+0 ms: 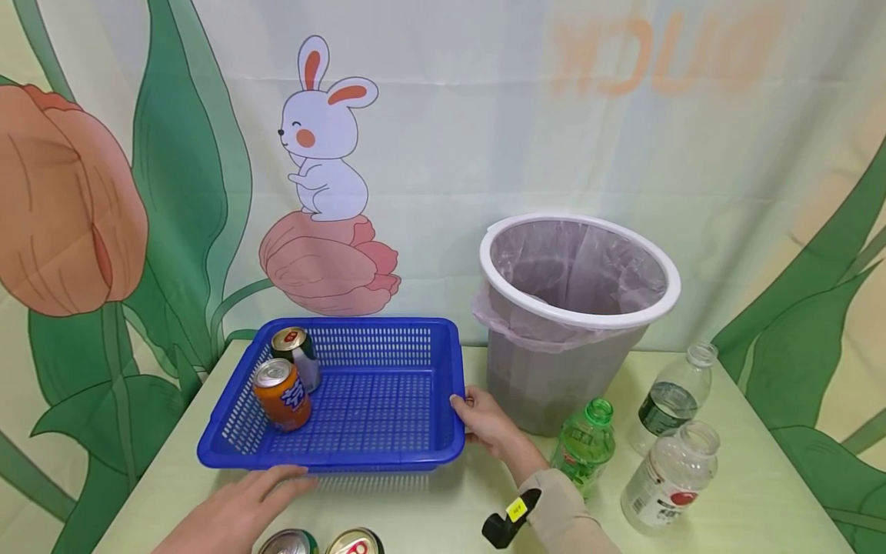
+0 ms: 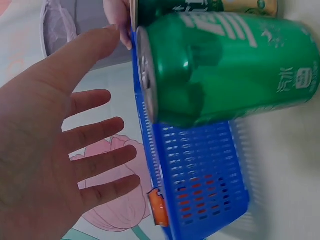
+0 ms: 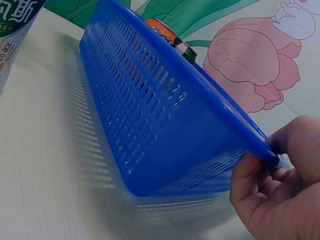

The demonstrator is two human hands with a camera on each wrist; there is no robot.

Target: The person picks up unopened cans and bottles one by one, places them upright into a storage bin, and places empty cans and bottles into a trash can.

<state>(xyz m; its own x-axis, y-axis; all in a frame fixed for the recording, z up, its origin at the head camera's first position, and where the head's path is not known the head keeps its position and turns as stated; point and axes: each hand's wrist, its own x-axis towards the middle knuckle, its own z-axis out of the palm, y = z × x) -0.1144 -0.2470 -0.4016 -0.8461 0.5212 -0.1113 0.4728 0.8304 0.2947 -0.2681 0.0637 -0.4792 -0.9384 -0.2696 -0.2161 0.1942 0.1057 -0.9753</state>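
My right hand [image 1: 487, 423] grips the right rim of a blue plastic basket [image 1: 374, 412], thumb on top and fingers curled beneath, as the right wrist view also shows. Inside the basket, at its left side, an orange soda can [image 1: 284, 402] and a dark green and silver can [image 1: 304, 362] stand upright. My left hand [image 1: 242, 504] hovers near the basket's front rim with its fingers extended, holding nothing. Close to it, two cans stand at the bottom edge of the head view: a green soda can [image 2: 230, 70] and a can with a gold top [image 1: 356, 543].
A grey bin [image 1: 554, 377] with a white rim and plastic liner stands behind my right forearm. On the right are a green bottle [image 1: 584, 446], a clear bottle with a dark label [image 1: 671, 408] and a wide clear bottle [image 1: 667, 481]. A printed curtain [image 1: 443, 154] hangs behind the table.
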